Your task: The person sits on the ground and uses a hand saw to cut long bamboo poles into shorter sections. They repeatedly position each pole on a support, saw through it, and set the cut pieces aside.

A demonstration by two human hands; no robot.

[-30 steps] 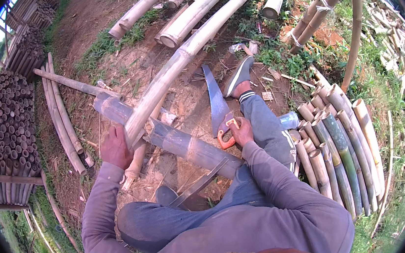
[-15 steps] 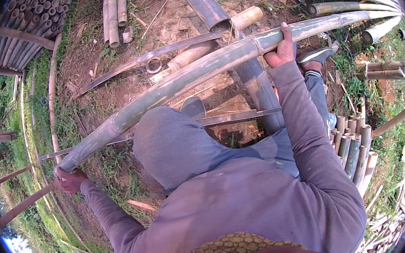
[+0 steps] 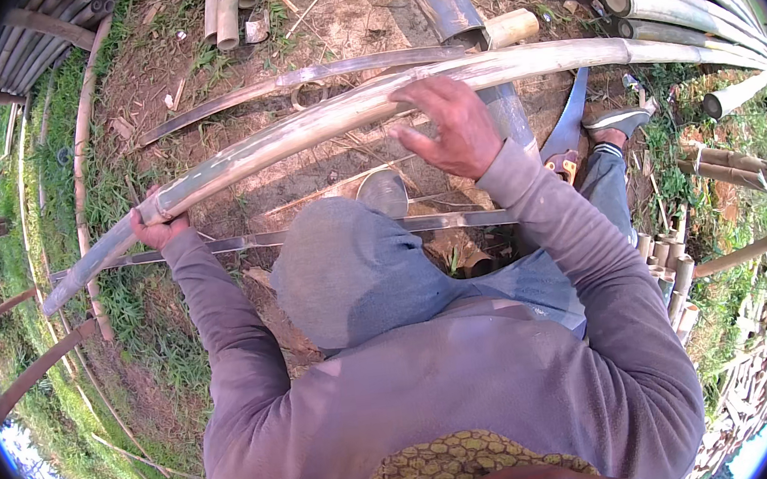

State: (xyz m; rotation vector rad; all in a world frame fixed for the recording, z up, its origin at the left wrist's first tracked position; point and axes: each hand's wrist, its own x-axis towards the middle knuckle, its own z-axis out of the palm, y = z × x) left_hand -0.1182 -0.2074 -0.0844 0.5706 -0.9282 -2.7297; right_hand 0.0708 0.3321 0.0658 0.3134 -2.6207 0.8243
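I see the left hand (image 3: pixel 158 229) wrapped around the bamboo pole (image 3: pixel 298 141), which spans mid-left to upper right of the frame; the right hand (image 3: pixel 454 129), digits spread, overlaps it at upper centre, contact unclear.

Here's my bamboo pole (image 3: pixel 324 122), one long round length, pale straw for most of its run, grey-green patches showing on the part well left of the saw (image 3: pixel 566 125). Ringed joints mark it, one of them right by my left grip (image 3: pixel 161 227), which holds it there. Its greyish near end juts out past that grip, farthest left of the saw. And it's lying aslant, bowed in this wide view, passing just beyond the saw's tip, then stretching away on the right, looking thinner as it goes.
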